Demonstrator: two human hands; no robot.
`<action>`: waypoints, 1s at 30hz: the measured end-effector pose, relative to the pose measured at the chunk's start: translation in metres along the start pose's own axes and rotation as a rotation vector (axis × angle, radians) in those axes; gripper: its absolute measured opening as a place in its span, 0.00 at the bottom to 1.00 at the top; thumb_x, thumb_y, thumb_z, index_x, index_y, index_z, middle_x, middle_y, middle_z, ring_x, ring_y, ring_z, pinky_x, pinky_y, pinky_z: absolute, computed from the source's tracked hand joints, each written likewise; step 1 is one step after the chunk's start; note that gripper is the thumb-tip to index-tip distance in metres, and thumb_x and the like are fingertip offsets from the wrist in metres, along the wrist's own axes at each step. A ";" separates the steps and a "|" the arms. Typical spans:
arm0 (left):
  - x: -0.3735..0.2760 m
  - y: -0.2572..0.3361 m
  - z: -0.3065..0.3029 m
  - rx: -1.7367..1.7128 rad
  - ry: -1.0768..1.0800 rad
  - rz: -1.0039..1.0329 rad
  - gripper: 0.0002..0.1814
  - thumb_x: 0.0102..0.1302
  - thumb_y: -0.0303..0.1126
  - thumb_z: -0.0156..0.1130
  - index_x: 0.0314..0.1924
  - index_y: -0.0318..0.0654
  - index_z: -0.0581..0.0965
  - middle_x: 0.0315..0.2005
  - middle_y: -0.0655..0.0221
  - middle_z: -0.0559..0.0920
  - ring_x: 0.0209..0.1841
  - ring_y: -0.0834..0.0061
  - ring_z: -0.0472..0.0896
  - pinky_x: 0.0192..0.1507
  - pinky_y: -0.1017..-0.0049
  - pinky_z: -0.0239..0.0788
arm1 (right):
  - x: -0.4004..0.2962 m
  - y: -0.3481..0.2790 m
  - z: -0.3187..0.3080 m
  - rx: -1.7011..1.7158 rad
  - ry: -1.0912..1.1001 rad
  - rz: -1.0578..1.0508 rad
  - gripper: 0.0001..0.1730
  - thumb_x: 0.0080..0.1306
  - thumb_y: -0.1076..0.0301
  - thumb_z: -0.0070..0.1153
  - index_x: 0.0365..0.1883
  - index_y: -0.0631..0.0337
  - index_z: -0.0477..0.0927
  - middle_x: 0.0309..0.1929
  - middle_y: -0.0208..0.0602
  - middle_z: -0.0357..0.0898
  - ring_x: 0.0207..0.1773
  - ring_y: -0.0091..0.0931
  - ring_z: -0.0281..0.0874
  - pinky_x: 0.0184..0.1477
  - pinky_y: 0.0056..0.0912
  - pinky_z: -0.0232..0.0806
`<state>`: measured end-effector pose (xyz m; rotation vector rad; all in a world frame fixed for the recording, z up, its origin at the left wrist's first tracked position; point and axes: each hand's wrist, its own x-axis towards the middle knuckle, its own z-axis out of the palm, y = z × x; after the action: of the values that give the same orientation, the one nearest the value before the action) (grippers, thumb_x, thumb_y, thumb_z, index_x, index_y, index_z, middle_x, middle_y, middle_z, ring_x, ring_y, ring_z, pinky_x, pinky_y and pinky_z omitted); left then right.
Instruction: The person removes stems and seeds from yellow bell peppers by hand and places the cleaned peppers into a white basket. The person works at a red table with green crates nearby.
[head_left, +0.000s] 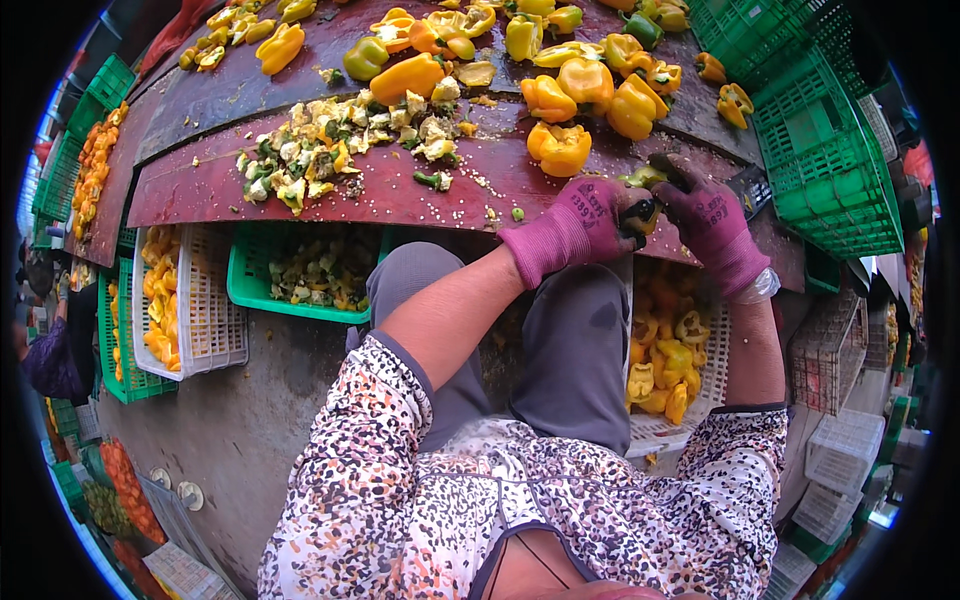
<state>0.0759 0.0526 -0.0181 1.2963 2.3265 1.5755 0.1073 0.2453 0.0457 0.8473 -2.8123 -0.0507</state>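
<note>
My left hand (589, 217), in a purple knit glove with a darker palm, is closed around a black and yellow handle (640, 216); any blade on it is hidden. Close beside it, my right hand (701, 202) in a matching glove has its fingers on a yellow-green bell pepper piece (643, 177). Both hands are over the near edge of the red board table (420, 202). A yellow bell pepper with its top cut open (559, 148) sits just beyond my left hand. Whole and cut peppers (587, 82) lie farther back.
Pepper cores and seeds (315, 154) are heaped on the table's left. Below the edge are a green crate of cores (300, 304), a white crate (214, 307) and a white basket of pepper pieces (664, 427). Green crates (825, 165) stand right. Another person (56, 360) is far left.
</note>
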 end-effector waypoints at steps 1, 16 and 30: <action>-0.001 -0.001 0.002 0.000 0.026 0.030 0.13 0.47 0.32 0.67 0.35 0.41 0.77 0.28 0.64 0.81 0.33 0.60 0.80 0.38 0.71 0.71 | -0.004 0.000 0.004 0.013 0.003 0.033 0.17 0.56 0.74 0.52 0.46 0.51 0.78 0.55 0.40 0.72 0.46 0.39 0.77 0.44 0.36 0.71; -0.004 -0.068 -0.089 0.077 1.040 -0.606 0.09 0.57 0.28 0.64 0.36 0.34 0.76 0.25 0.72 0.79 0.24 0.84 0.73 0.27 0.83 0.66 | -0.134 -0.006 0.012 -0.039 -0.377 0.603 0.29 0.49 0.69 0.63 0.52 0.53 0.72 0.53 0.47 0.71 0.49 0.43 0.73 0.50 0.41 0.67; 0.004 -0.098 -0.045 -0.323 0.449 -0.850 0.20 0.61 0.40 0.57 0.49 0.35 0.75 0.35 0.60 0.81 0.35 0.71 0.80 0.38 0.72 0.72 | 0.101 -0.002 0.112 1.540 -0.232 0.720 0.24 0.59 0.60 0.60 0.51 0.61 0.71 0.42 0.35 0.76 0.38 0.20 0.75 0.37 0.22 0.70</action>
<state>-0.0064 0.0089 -0.0716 -0.1534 2.1896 1.8630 0.0033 0.1847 -0.0451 -0.1734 -2.7050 2.3469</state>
